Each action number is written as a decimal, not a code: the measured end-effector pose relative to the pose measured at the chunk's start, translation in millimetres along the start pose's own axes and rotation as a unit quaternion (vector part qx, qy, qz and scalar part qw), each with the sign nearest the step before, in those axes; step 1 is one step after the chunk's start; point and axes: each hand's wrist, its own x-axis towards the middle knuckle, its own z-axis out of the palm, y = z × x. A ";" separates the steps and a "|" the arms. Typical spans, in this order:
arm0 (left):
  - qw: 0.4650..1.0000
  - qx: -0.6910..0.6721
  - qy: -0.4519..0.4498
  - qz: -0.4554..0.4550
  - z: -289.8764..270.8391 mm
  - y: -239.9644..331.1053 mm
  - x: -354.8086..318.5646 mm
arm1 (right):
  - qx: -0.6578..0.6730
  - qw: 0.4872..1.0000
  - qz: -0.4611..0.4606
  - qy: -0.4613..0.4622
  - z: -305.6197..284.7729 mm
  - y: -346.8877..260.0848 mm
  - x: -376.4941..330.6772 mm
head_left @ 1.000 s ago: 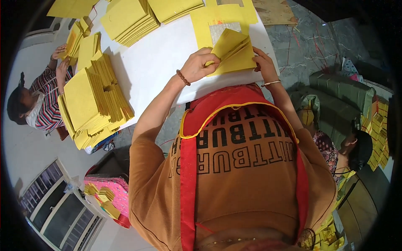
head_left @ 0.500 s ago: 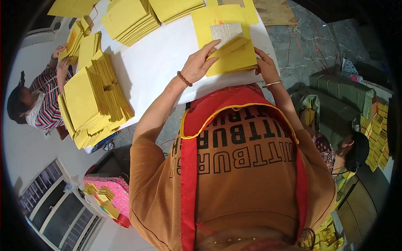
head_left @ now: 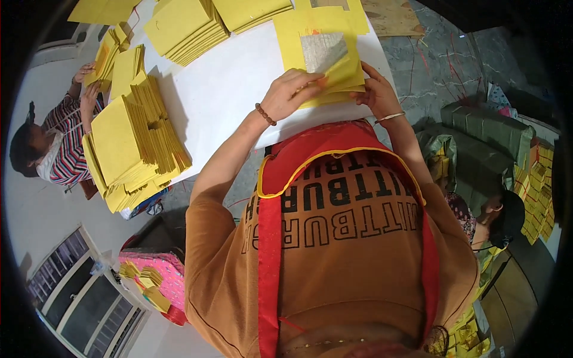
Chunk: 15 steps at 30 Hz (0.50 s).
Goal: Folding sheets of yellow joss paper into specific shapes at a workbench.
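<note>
Yellow paper sheets lie stacked at the near right edge of the white table, a silver-grey patch on top. The near part of the top sheet is lifted and curled over toward the patch. My left hand has its fingers closed at the curled edge of this yellow paper, slightly blurred; a brown bead bracelet is on that wrist. At the right edge of the sheets my right hand grips the paper between curled fingers and thumb; a pale bangle circles its wrist.
Piles of folded yellow paper stand on the table's left side, more stacks at its far side. A person in a striped top handles yellow paper at the left. Another person in a dark cap is at the right, near green wrapped bales.
My left hand has shifted right and slightly down, its fingers now on the curling paper. The folded flap has opened, uncovering more of the silver patch. My right hand has drawn slightly left and curled.
</note>
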 end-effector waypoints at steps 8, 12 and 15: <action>0.993 0.081 0.044 -0.067 17.4 4.2 -8.1 | 0.067 0.996 0.004 -0.056 3.6 -8.8 4.3; 0.996 0.088 -0.022 -0.010 13.9 -2.9 -6.7 | -0.139 0.980 -0.128 0.067 -14.7 7.1 11.5; 0.974 0.207 -0.046 0.073 15.3 -4.4 -6.7 | -0.225 0.956 -0.165 0.089 -15.2 14.2 8.6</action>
